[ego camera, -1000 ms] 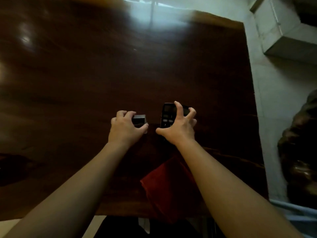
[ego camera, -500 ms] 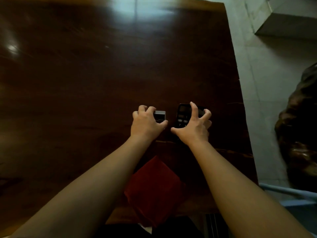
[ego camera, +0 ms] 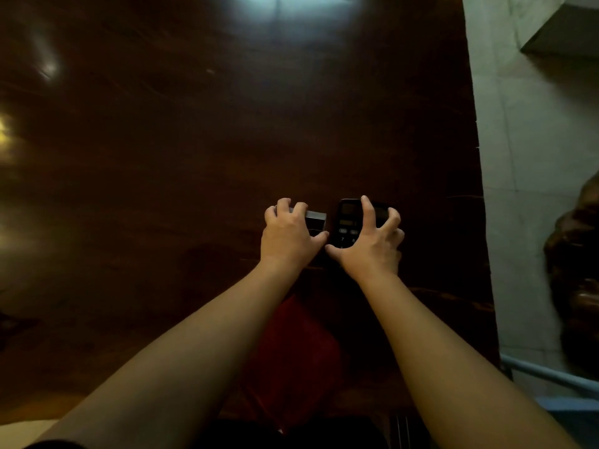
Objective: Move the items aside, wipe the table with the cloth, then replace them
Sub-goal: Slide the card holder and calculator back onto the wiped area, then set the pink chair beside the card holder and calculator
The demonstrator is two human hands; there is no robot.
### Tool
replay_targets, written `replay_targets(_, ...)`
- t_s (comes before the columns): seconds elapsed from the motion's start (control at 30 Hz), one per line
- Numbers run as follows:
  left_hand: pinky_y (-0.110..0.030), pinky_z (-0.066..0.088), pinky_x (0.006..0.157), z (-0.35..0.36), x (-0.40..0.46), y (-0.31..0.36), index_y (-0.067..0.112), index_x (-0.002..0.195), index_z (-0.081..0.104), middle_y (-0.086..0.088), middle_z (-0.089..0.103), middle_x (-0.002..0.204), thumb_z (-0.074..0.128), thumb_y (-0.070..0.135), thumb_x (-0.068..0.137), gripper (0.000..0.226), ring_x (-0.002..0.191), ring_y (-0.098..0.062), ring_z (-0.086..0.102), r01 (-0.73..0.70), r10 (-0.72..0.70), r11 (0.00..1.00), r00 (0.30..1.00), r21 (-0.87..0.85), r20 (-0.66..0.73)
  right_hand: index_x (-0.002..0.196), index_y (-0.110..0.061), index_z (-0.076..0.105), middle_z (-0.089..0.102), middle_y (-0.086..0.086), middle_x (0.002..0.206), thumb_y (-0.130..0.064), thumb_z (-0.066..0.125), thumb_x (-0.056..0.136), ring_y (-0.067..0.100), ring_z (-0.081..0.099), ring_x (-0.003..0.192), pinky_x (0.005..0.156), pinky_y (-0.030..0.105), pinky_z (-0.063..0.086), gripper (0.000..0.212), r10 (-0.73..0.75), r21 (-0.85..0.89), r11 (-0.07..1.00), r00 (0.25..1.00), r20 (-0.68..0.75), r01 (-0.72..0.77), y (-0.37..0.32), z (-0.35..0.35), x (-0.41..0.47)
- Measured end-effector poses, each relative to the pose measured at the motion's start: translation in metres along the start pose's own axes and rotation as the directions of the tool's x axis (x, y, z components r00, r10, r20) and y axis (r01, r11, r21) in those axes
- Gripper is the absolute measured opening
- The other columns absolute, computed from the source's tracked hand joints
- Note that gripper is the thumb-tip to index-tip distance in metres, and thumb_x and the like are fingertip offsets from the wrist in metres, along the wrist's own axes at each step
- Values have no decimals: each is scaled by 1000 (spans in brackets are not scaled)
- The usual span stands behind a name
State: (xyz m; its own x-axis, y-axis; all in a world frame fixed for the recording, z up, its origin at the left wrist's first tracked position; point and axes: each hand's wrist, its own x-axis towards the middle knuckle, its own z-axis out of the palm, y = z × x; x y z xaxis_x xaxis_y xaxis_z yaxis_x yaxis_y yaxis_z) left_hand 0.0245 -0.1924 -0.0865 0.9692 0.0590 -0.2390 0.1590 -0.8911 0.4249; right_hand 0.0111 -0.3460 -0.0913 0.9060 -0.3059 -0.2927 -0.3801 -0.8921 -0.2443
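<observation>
Fingers of our right hand are spread wide and curled like a claw over the black remote, index laid across its upper half, the others hooked round its right edge and the thumb tucked against its lower left corner, so we have it gripped on the dark wooden table. Our left hand is wrapped round the small grey box, fingers bent over its far side and thumb pinching in from the near side (only the box's right end shows past the knuckles). Box and remote sit just beside each other, a narrow gap between them, and our two thumbs nearly meet below it. Nearer to us, between our forearms, the red cloth lies flat at the table's near edge, well apart from both hands. Right of the table runs pale tiled floor.
</observation>
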Motion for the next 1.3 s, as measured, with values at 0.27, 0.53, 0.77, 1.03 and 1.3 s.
replay_targets(0.27,-55,33,112,-11,-7,-18,30,157,12,-12,17,166,62,83,67,116,151,-39,17,24,-24,997,1000,72,0,149,-51,-7,1,9,160,-76,75,62,44,17,144,100,65,44,123,-71,-3,997,995,72,72,11,-15,-6)
replay_targets(0.53,-57,26,117,-74,-50,-99,26,159,14,-13,15,167,51,89,67,117,152,-38,10,86,-75,993,989,77,-126,155,-39,10,20,12,161,-71,71,73,35,22,146,105,61,42,108,-215,-16,976,977,4,215,-28,-41,-35)
replay_targets(0.77,-56,26,118,-148,-103,-230,23,159,19,-13,18,166,56,84,71,113,153,-38,8,363,-339,928,916,80,-214,150,-25,38,44,4,147,-56,73,82,24,41,135,101,51,48,82,-405,63,914,909,93,401,-134,-20,-85)
replay_targets(1.03,-57,24,118,-212,-177,-372,11,152,36,-25,34,156,70,69,74,102,148,-46,18,541,-459,840,756,49,-467,149,-37,34,45,-6,144,-58,71,82,3,43,105,66,21,41,80,-559,66,821,774,297,567,-257,49,-145)
replay_targets(1.3,-57,24,118,-228,-201,-456,19,157,15,-20,21,163,76,67,70,117,150,-46,11,631,-603,765,634,-126,-484,148,-43,32,43,-10,146,-57,72,82,9,49,120,70,20,43,78,-622,59,731,627,470,680,-339,103,-198)
